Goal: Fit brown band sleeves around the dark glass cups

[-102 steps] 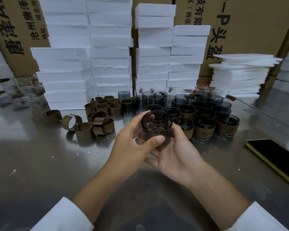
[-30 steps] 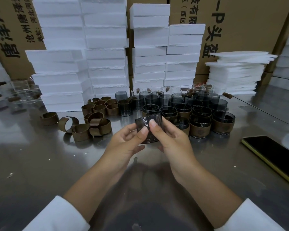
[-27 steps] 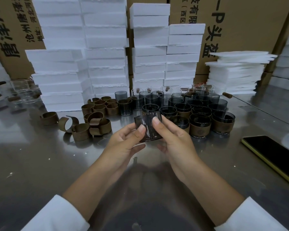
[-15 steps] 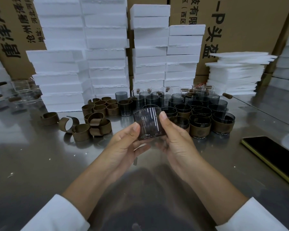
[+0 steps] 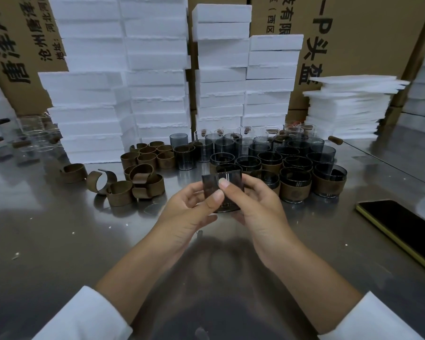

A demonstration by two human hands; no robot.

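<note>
Held cup: I hold one dark glass cup [image 5: 233, 184] in the air above the worktop [image 5: 59, 241], in front of the cup group. It is tilted, and I see no brown band on it.
Left hand: my left hand [image 5: 184, 214] grips the cup from its left side, fingers curled, with the thumb pressed on the near wall.
Right hand: my right hand [image 5: 260, 207] grips the same cup from the right. Its thumb lies on the near wall just above the left thumb, and the fingers curl behind the glass.
Arms: both forearms are bare and come out of white cuffs [image 5: 84, 317] at the bottom edge.
Banded cups: the banded cups [image 5: 295, 187] stand upright in the front rows at the right, each with a brown band around its lower part.
Bare dark cups: the bare dark cups [image 5: 221, 149] stand behind them, close together.
Brown band sleeves: the loose brown band sleeves [image 5: 142, 165] lie left of the cups. Some stand as rings and some are open curls.
Clear glasses: the clear glasses [image 5: 35, 136] are at the far left, blurred.
Background: foam blocks [image 5: 157, 77] in stacks, foam sheets [image 5: 346, 106] at the right, and a phone [image 5: 400, 229] lying flat.
Writing: the cardboard boxes [image 5: 366, 33] carry "P 头盔" at the right and "唐泽" at the left. The smaller lines I cannot read surely.
</note>
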